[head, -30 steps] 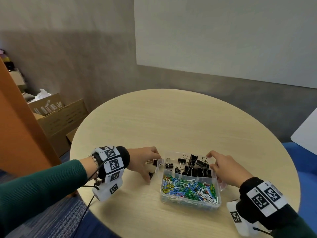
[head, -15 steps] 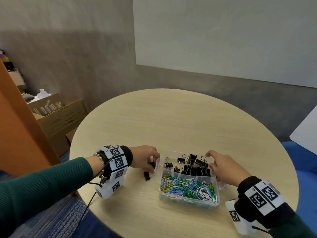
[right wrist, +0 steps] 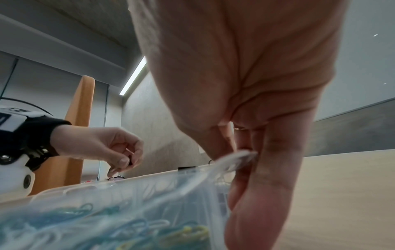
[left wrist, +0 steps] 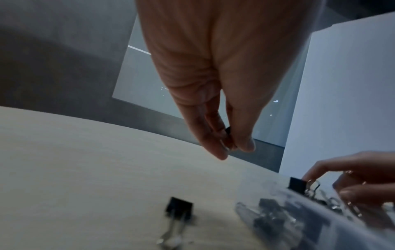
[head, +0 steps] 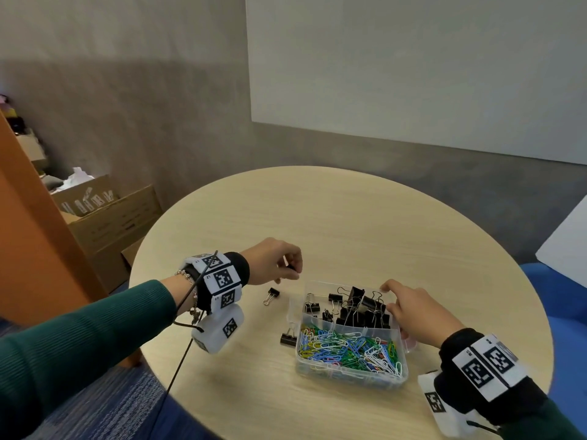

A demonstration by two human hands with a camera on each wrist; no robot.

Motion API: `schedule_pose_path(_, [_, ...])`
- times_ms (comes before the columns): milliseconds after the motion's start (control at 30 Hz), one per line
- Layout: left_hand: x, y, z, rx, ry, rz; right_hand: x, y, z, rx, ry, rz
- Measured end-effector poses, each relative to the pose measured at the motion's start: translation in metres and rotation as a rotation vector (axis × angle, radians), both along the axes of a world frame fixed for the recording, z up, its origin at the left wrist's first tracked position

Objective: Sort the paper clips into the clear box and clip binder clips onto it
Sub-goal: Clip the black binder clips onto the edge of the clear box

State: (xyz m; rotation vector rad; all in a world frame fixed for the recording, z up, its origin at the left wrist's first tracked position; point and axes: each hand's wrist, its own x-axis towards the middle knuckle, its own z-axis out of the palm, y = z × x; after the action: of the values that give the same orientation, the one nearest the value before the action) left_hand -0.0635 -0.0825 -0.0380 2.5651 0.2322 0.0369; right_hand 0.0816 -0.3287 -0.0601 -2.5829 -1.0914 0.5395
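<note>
The left hand (head: 273, 265) pinches a binder clip (head: 290, 267), with the box (head: 346, 377) wall down to its right, while the right hand (head: 416, 315) grips the rim.

**One high view, two low ones**

The head camera looks forward and down on the round tabletop (head: 349, 217) from above. Each wrist camera sits low and close. The one under the left hand (left wrist: 213, 76) faces the far wall (left wrist: 53, 67). The one under the right hand (right wrist: 245, 84) faces left. All three share the clear box (head: 346, 376).
</note>
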Motion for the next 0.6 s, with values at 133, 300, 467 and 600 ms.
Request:
schedule_pose_path(133, [0.01, -0.017, 0.003, -0.185, -0.086, -0.029, 0.0, -0.001, 0.001, 0.005, 0.004, 0.001])
schedule_pose_path(300, [0.01, -0.019, 0.004, -0.306, -0.036, -0.098, 0.002, -0.001, 0.0, 0.011, 0.004, 0.005])
schedule_pose_path(467, [-0.005, -0.001, -0.004, -0.124, 0.004, 0.012, 0.002, -0.001, -0.001, 0.011, -0.012, 0.015])
schedule_pose_path(600, [-0.025, 0.006, -0.017, 0.187, 0.336, 0.074, 0.002, -0.002, -0.001, 0.01, -0.019, 0.024])
